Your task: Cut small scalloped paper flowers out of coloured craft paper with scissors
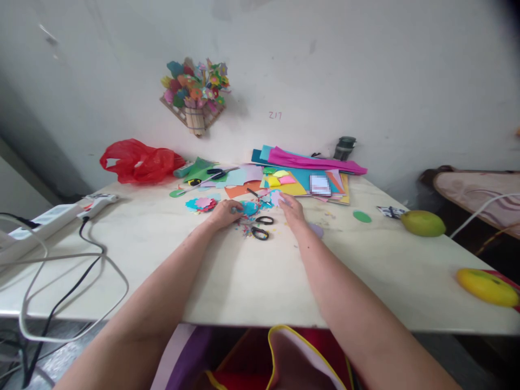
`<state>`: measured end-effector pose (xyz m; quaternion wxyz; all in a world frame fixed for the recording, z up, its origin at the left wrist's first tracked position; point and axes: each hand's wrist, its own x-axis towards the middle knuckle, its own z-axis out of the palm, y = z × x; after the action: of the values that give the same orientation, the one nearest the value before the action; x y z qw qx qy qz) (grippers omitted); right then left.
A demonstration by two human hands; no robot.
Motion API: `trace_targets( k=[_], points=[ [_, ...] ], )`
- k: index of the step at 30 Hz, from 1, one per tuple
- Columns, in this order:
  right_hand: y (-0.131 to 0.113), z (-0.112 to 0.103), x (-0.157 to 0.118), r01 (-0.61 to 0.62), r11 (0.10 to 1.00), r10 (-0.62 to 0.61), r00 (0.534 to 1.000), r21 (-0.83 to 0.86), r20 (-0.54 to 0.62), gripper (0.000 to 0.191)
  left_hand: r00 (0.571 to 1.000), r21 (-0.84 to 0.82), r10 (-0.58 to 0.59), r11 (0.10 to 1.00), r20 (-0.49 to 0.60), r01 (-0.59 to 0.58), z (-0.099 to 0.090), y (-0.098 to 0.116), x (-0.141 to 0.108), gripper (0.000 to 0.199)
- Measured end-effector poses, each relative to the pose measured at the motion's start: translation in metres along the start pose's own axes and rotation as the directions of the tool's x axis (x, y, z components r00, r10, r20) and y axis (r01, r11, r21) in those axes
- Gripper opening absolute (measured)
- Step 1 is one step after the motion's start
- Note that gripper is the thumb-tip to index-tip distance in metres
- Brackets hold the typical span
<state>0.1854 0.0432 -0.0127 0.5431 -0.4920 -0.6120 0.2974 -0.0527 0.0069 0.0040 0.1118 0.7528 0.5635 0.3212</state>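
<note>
Hands at paper work across a pale desk (pixel 154 265), with the black-handled scissors (pixel 254 232) as reference. The left hand (pixel 226 214) lies left of and slightly beyond the scissors, its fingers at the edge of a turquoise paper piece (pixel 249 208); whether they pinch it or merely rest on it cannot be told from where one stands, the detail being small and blurred. The right hand (pixel 290 208), right of and beyond the scissors, has its fingers closed on a lavender paper shape (pixel 275 197). The scissors lie with their loops spread and their blades hard to make out among paper scraps (pixel 245 227). Principal hazards: a hand sweeping toward the scissors could meet a hidden blade; scraps beside them could cling to a piece or be mistaken for one; thin paper could crease if gripped too firmly. A lilac paper piece (pixel 316 231), right of the scissors and partly hidden by the right forearm (pixel 325 260), could be dragged or crumpled should that arm draw back.
</note>
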Motion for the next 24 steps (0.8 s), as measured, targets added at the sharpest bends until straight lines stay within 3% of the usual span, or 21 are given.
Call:
trace_targets(
  k=[5, 10, 16, 20, 24],
  points=[
    [-0.01, 0.0, -0.005, -0.112, 0.955, 0.108, 0.994, 0.274, 0.027, 0.041, 1.0, 0.018, -0.009, 1.0, -0.002, 0.009, 0.001, 0.001, 0.0, 0.018],
    [-0.02, 0.0, -0.01, -0.212, 0.935, 0.216, 0.976, 0.283, 0.016, 0.044, 0.998, 0.014, -0.051, 0.999, -0.031, 0.052, 0.001, 0.006, -0.001, 0.02],
    [-0.023, 0.006, -0.01, -0.21, 0.885, 0.23, 0.973, 0.415, 0.002, 0.039, 0.988, -0.045, -0.034, 0.999, -0.149, 0.027, 0.0, 0.019, -0.002, 0.026],
    [-0.022, 0.01, -0.011, -0.201, 0.855, 0.183, 0.979, 0.478, 0.086, 0.042, 0.986, -0.26, -0.117, 0.962, -0.122, 0.082, 0.004, 0.024, -0.001, 0.034],
    [-0.022, 0.016, -0.013, -0.189, 0.864, 0.132, 0.979, 0.467, 0.153, 0.042, 0.99, -0.555, -0.141, 0.825, -0.026, 0.103, 0.009, 0.022, 0.0, 0.053]
  ],
)
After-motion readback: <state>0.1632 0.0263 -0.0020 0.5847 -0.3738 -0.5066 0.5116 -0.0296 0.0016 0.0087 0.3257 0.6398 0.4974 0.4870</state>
